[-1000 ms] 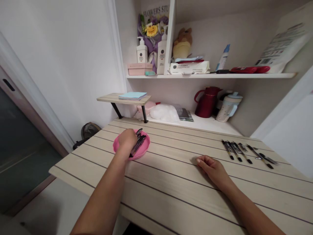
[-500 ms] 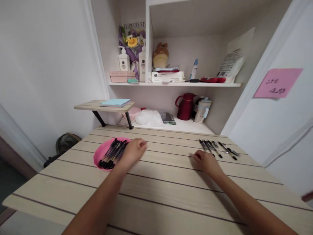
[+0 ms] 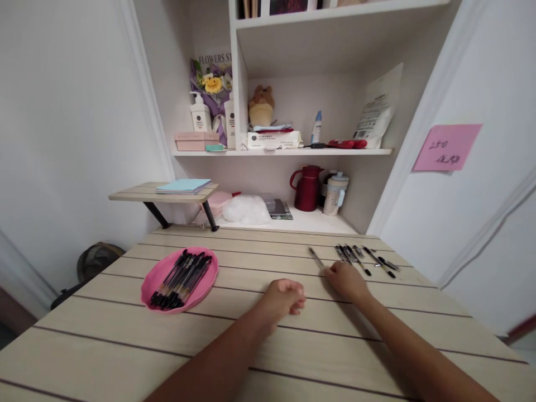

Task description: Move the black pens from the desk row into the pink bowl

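My right hand (image 3: 345, 281) is closed on a black pen (image 3: 316, 258) whose tip points up and away over the table. Just beyond it, several loose black pens (image 3: 364, 258) lie in a row on the wooden table (image 3: 268, 346). My left hand (image 3: 283, 297) rests near the table's middle with its fingers curled in and nothing visible in them. To the left, a pink plate (image 3: 157, 273) holds several black pens (image 3: 182, 272) side by side.
A small raised shelf (image 3: 161, 195) with a blue notebook (image 3: 184, 185) stands at the back left. Behind the table sit a red jug (image 3: 307, 188), a white cup (image 3: 335, 194) and a white bag (image 3: 245, 210). A pink note (image 3: 446, 147) sticks to the right wall.
My left hand left the pink plate and moved right to the table's middle. My right hand reached the pen row and lifted one pen. The camera view turned right.
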Tool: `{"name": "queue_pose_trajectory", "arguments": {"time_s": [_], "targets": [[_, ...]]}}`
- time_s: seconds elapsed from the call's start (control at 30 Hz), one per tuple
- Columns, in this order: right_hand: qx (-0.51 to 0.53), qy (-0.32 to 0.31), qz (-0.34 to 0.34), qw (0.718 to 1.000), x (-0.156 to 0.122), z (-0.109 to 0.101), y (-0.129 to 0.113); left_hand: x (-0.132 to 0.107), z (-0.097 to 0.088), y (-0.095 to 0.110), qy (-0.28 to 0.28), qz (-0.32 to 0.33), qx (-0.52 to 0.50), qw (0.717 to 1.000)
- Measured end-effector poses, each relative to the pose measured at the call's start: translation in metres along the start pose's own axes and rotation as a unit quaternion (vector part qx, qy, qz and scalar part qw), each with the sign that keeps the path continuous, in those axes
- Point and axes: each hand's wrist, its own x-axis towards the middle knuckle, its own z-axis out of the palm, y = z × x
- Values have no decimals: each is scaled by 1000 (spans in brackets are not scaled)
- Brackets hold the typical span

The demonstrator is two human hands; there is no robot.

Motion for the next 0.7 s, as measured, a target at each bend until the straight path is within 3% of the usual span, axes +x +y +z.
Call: {"name": "queue_pose_trajectory", "arguments": {"time_s": [0.07,0.13,0.2,0.27,0.33,0.4,0.47,0.57,0.7], "targets": [[187,-66,-17,980,-23,12,-17,7,0,-2,43,2,-105,994],[313,-142,-28,939,-46,22,-31,14,-1,-6,60,11,-194,979],[351,-204,-66,911,-59,25,-37,18,-3,-9,52,22,-249,967],[336,-233,-104,907,-54,18,-33,19,-5,-11,46,24,-272,961],[276,-192,-111,935,-32,3,-19,18,-8,-11,41,18,-279,959],[142,-63,-75,985,0,-14,3,15,-9,-11,36,13,-278,960],[-12,23,-1,1000,30,-26,25,13,-10,-10,28,14,-270,962],[-111,40,55,991,54,-31,47,12,-10,-12,22,18,-257,966],[-126,26,53,990,59,-23,51,14,-10,-16,9,21,-243,970]]}}
